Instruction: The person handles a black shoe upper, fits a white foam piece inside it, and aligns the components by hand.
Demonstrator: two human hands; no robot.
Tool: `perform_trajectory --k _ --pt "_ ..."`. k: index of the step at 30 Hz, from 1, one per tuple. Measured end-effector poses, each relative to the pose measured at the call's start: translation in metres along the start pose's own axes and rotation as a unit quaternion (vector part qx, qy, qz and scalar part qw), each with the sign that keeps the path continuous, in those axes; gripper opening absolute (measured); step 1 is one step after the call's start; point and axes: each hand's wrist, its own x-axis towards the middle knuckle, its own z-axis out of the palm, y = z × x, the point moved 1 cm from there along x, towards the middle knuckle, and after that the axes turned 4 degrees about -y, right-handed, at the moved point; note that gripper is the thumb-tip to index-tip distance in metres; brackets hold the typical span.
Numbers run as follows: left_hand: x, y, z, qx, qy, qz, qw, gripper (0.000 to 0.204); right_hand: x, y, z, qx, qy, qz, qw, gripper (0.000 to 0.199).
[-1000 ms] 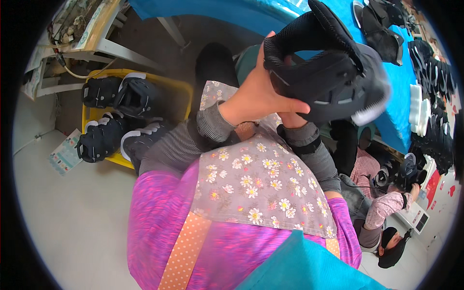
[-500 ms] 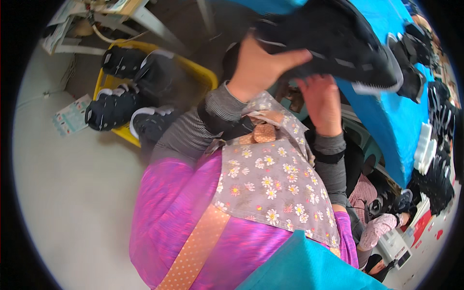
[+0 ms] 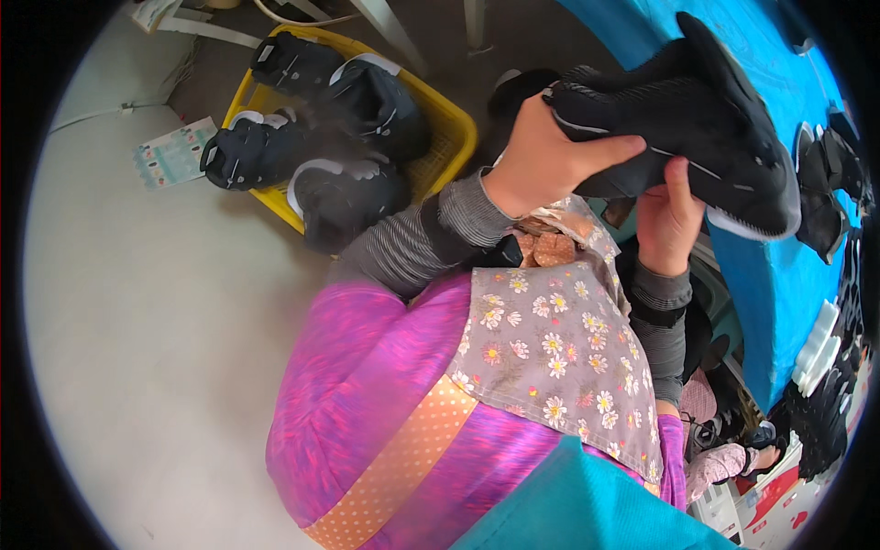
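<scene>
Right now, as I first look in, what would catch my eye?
Probably the black high-top shoe with a pale sole, upper right, held in the left hand and right hand. Next, likely the bright yellow plastic basket at upper left, holding black shoes with pale edges, and the vivid blue-covered table along the right.

A yellow basket [image 3: 466, 130] is sitting at eleven o'clock, and a leaflet [image 3: 172, 154] (pale, with teal patches) is lying at ten near it. A blue cover [image 3: 763, 321] is spreading from one round to four o'clock, where a co-worker's pink sleeve [image 3: 718, 466] is showing.
</scene>
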Motion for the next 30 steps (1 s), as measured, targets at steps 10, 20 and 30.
perform_trajectory --k 10,20,30 --pt "-0.026 -0.01 -0.03 -0.017 0.037 -0.044 0.998 0.059 0.008 0.012 0.007 -0.067 -0.02 0.064 0.996 0.037" --pt "-0.08 0.017 -0.115 0.425 0.199 0.005 0.883 0.046 -0.002 0.034 0.018 -0.129 -0.226 0.286 0.922 0.035" --pt "-0.119 0.103 -0.234 0.256 0.625 0.252 0.693 0.062 0.001 0.017 -0.045 -0.219 -0.157 0.254 0.929 0.022"
